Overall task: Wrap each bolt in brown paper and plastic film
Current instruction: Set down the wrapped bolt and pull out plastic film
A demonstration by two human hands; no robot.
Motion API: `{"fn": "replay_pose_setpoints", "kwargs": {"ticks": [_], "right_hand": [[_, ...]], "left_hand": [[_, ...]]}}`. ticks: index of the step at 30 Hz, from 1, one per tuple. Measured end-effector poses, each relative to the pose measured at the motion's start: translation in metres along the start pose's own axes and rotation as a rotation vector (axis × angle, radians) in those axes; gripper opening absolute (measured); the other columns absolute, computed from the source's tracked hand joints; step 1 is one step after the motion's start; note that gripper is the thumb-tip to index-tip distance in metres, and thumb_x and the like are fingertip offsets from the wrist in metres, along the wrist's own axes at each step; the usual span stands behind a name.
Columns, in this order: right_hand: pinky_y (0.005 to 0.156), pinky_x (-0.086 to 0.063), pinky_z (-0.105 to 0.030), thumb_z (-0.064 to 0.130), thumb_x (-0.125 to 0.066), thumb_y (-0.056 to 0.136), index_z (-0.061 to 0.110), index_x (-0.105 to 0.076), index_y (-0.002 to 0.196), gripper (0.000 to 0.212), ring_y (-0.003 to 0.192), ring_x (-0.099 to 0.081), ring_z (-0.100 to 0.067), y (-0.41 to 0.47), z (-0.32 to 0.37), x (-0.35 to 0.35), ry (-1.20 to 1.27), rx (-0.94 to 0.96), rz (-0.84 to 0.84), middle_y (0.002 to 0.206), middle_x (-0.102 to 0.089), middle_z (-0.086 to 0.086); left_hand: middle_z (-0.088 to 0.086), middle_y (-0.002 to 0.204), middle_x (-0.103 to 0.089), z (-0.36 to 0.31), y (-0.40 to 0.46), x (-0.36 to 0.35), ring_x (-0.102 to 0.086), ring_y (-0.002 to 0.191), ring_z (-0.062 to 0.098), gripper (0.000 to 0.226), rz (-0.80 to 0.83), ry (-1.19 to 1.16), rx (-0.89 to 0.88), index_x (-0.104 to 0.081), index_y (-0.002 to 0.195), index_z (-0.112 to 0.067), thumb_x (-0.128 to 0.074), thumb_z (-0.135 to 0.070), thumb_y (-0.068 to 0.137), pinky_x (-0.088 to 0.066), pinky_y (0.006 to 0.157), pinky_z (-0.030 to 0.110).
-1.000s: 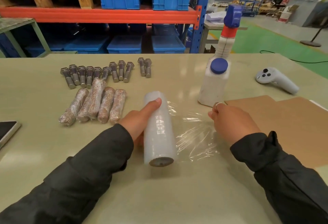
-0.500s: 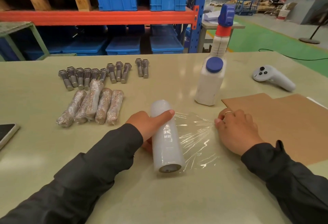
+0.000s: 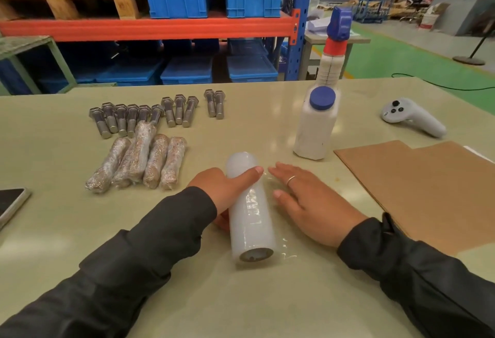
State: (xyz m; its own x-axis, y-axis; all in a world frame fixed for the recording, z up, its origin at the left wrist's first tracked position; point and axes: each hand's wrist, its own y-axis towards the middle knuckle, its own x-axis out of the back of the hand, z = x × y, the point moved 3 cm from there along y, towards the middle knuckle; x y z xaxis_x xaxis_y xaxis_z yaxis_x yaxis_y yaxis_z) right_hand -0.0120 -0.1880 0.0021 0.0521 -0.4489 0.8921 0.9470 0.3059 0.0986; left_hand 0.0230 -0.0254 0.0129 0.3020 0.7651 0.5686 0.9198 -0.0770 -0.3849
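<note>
Nearest you on the tabletop [image 3: 80, 230], the roll of plastic film [image 3: 250, 209] is lying lengthwise, and your left hand [image 3: 227, 190] is gripping it, thumb stretching across the top. Just right of it, your right hand [image 3: 308, 201] is pressing flat, fingers straight, on the film. Further right, brown paper [image 3: 428, 190] is lying flat. Left and beyond, four wrapped bolts [image 3: 139, 161] are sitting side by side, and behind them bare bolts [image 3: 150, 115] are waiting in a row.

Table [image 3: 267, 297], bolts [image 3: 150, 115], film roll [image 3: 250, 220], paper [image 3: 428, 190]
</note>
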Motion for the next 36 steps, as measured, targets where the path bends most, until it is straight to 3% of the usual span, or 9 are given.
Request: {"fn": "replay_pose_setpoints", "kwargs": {"ticks": [4, 8, 19, 21, 23, 25, 29, 32, 36], "right_hand": [[0.114, 0.008, -0.023, 0.065, -0.010, 0.085, 0.035, 0.001, 0.148, 0.070, 0.143, 0.009, -0.008, 0.000, -0.008, -0.017, -0.220, -0.029, 0.172, 0.158, 0.006, 0.006], [0.115, 0.011, -0.027, 0.074, 0.009, 0.065, 0.048, 0.013, 0.140, 0.079, 0.143, 0.015, -0.010, -0.001, -0.006, -0.019, -0.271, -0.007, 0.204, 0.157, 0.012, 0.005], [0.114, 0.015, -0.029, 0.068, -0.012, 0.086, 0.053, 0.019, 0.135, 0.060, 0.141, 0.023, -0.013, -0.002, -0.006, -0.020, -0.346, -0.002, 0.255, 0.155, 0.022, 0.003], [0.113, 0.016, -0.029, 0.074, -0.003, 0.077, 0.053, 0.024, 0.127, 0.061, 0.140, 0.025, -0.013, -0.003, -0.005, -0.020, -0.342, -0.006, 0.270, 0.154, 0.024, 0.003], [0.113, 0.016, -0.029, 0.077, 0.007, 0.064, 0.054, 0.025, 0.125, 0.068, 0.140, 0.026, -0.013, -0.004, -0.003, -0.019, -0.329, -0.006, 0.276, 0.154, 0.025, 0.004], [0.114, 0.016, -0.029, 0.078, 0.009, 0.059, 0.054, 0.026, 0.125, 0.071, 0.140, 0.026, -0.012, -0.004, -0.001, -0.018, -0.311, -0.008, 0.278, 0.154, 0.025, 0.004], [0.114, 0.015, -0.029, 0.077, 0.008, 0.063, 0.050, 0.023, 0.131, 0.075, 0.140, 0.026, -0.013, -0.003, -0.001, -0.018, -0.335, -0.015, 0.271, 0.154, 0.025, 0.003], [0.117, 0.004, -0.032, 0.070, -0.009, 0.081, 0.044, 0.003, 0.145, 0.070, 0.143, 0.012, -0.014, -0.003, 0.002, -0.017, -0.334, 0.011, 0.259, 0.157, 0.012, 0.003], [0.111, -0.019, -0.024, 0.051, -0.042, 0.088, 0.031, -0.026, 0.144, 0.061, 0.134, -0.027, -0.014, -0.006, 0.005, -0.011, -0.129, -0.054, 0.149, 0.148, -0.032, 0.003]], "left_hand": [[0.005, 0.040, -0.059, 0.003, -0.004, 0.004, -0.059, 0.035, 0.020, 0.069, 0.067, 0.088, 0.017, -0.058, 0.078, -0.004, -0.047, -0.072, 0.073, -0.046, 0.036, 0.018], [0.006, 0.044, -0.057, 0.004, -0.005, 0.011, -0.052, 0.028, 0.018, 0.074, 0.075, 0.211, 0.019, -0.057, 0.074, -0.004, -0.040, -0.076, 0.072, -0.039, 0.034, 0.015], [0.002, 0.048, -0.054, 0.000, -0.006, 0.016, -0.047, 0.033, 0.015, 0.073, 0.009, 0.498, -0.035, -0.051, 0.064, -0.011, -0.027, -0.079, 0.075, -0.035, 0.036, 0.015], [0.002, 0.063, -0.056, -0.002, -0.010, 0.021, -0.051, 0.046, 0.015, 0.073, -0.078, 0.604, -0.055, -0.054, 0.073, -0.012, -0.026, -0.080, 0.074, -0.036, 0.044, 0.020], [0.002, 0.081, -0.057, -0.003, -0.015, 0.027, -0.058, 0.070, 0.020, 0.076, -0.219, 0.675, -0.104, -0.052, 0.101, -0.013, -0.031, -0.080, 0.072, -0.041, 0.058, 0.026], [0.007, 0.111, -0.051, -0.008, -0.020, 0.032, -0.054, 0.101, 0.025, 0.079, -0.340, 0.677, -0.209, -0.036, 0.128, -0.017, -0.042, -0.074, 0.074, -0.043, 0.078, 0.032], [0.009, 0.143, -0.024, -0.038, -0.023, 0.020, -0.029, 0.128, 0.026, 0.081, -0.398, 0.712, -0.632, -0.010, 0.146, -0.018, -0.061, -0.029, 0.084, -0.027, 0.102, 0.030], [0.011, 0.150, -0.014, -0.064, -0.020, -0.014, -0.023, 0.133, 0.027, 0.077, -0.315, 0.704, -0.786, -0.009, 0.147, -0.015, -0.051, -0.006, 0.083, -0.023, 0.106, 0.031], [0.011, 0.150, -0.019, -0.073, -0.014, -0.062, -0.027, 0.133, 0.027, 0.068, -0.047, 0.654, -0.789, -0.011, 0.147, -0.014, -0.049, -0.019, 0.091, -0.027, 0.107, 0.035]]}}
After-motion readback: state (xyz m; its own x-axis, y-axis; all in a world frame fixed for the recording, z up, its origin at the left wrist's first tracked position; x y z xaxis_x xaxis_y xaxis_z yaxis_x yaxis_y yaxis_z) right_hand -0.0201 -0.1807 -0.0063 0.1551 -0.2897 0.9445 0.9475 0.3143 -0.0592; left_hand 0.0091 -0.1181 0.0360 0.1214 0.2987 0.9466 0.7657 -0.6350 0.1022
